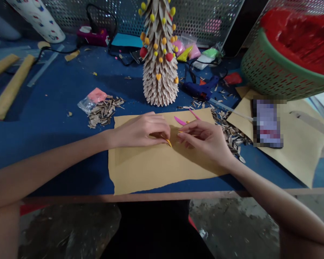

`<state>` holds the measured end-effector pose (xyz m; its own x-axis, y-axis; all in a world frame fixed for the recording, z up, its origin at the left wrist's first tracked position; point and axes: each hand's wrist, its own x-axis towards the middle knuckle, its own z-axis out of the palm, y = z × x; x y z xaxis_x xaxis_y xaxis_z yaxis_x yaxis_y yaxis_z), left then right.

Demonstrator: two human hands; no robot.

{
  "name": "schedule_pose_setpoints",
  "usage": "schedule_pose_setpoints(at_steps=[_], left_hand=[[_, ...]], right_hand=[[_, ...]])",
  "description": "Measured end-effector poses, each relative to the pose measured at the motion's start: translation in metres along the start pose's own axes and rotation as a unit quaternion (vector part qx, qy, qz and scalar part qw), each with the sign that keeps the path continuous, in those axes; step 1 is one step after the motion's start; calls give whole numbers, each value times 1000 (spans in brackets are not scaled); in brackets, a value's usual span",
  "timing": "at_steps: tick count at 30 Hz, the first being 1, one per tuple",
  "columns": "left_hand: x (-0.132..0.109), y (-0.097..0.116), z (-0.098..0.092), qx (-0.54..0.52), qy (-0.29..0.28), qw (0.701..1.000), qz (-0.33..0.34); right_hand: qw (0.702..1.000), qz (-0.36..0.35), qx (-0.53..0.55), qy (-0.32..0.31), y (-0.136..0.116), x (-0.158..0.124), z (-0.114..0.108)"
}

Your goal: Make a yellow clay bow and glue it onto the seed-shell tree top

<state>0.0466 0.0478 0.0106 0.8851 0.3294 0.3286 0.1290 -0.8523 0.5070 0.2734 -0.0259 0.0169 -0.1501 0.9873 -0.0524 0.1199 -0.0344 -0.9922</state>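
My left hand (pixel 142 130) rests on a brown paper sheet (pixel 151 165), fingers curled and pinching a small yellow tool (pixel 168 142) whose tip pokes out to the right. My right hand (pixel 203 138) lies just to its right, fingers pinched together around a tiny orange bit that I cannot make out. Two pink modelling tools (pixel 180 121) lie on the paper just beyond the fingers. Behind them stands a cone tree of seed shells (pixel 160 61) dotted with yellow, orange and red clay balls and a heart.
Sunflower-seed shell piles (pixel 104 111) lie left and right of the paper, a blue glue gun (pixel 201 89) sits beside the tree, clay bags (pixel 190 52) behind. A green basket (pixel 270 72) with red contents stands at right, a phone (pixel 267 122) on brown paper. The table edge (pixel 162 196) is near.
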Motion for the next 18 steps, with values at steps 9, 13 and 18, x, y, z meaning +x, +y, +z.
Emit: schedule_pose_setpoints(at_steps=[9,13,18], left_hand=[[-3,17,-3,29,41,997,-62],[-2,26,-4,26,62,993,-99],[-1,37,-4,14,75,991,-106]], right_hand=[[998,-44,-38,11,0,-5,4],[996,-59,-65,11,0,-6,5],[999,-18,-39,-12,-5,-6,8]])
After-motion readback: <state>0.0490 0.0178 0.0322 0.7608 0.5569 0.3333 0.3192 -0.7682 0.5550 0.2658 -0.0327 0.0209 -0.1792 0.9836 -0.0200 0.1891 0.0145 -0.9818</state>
